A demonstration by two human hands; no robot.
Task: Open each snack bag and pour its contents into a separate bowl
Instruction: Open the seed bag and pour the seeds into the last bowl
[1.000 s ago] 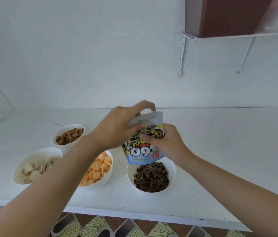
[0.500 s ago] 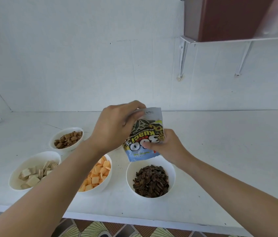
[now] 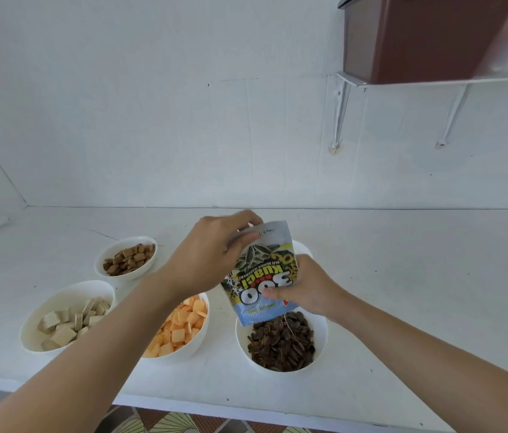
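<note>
**Floor [image 3: 184,423], nearest.** Patterned tile, seen under the front edge of the counter.

**Counter [image 3: 402,292].** White, matt, lightly scuffed. It carried all the bowls.

**Seed bowl [image 3: 323,335], near right.** Round, glossy white. It held a heap of dark striped sunflower seeds [image 3: 281,345], small, hard and pointed. It sat directly under the mouth of the bag, evidently to catch the pour.

**Cracker bowl [image 3: 192,351], near centre.** Same make, just left of the seed bowl. It was filled with thin orange squares [image 3: 177,326], partly hidden by the left forearm.

**Wafer bowl [image 3: 68,295], near left.** Held pale, blocky wafer pieces [image 3: 68,323].

**Snack bag [image 3: 262,270].** A shiny printed foil pouch, held upside down above the far edge of the seed bowl, lettering inverted and open end lowest. It looked slack and nearly flat, so the pour was probably about finished.

**Left hand [image 3: 212,257].** Its grip was pinched on the bag's raised sealed end, most likely to keep the bag tipped.

**Right hand [image 3: 309,289].** Its grip was closed on the bag's lower right side, thumb [image 3: 273,292] across the print, seemingly steering the mouth.

**Cereal bowl [image 3: 140,271], far left.** Held small brown pillow-shaped pieces [image 3: 129,259].

**Fifth bowl [image 3: 304,248].** Only a white rim showed behind the bag, so its contents could not be told.

**Wall [image 3: 152,120], farthest.** White, with a shelf bracket [image 3: 338,114] and a brown cabinet [image 3: 418,35] at the upper right.
</note>
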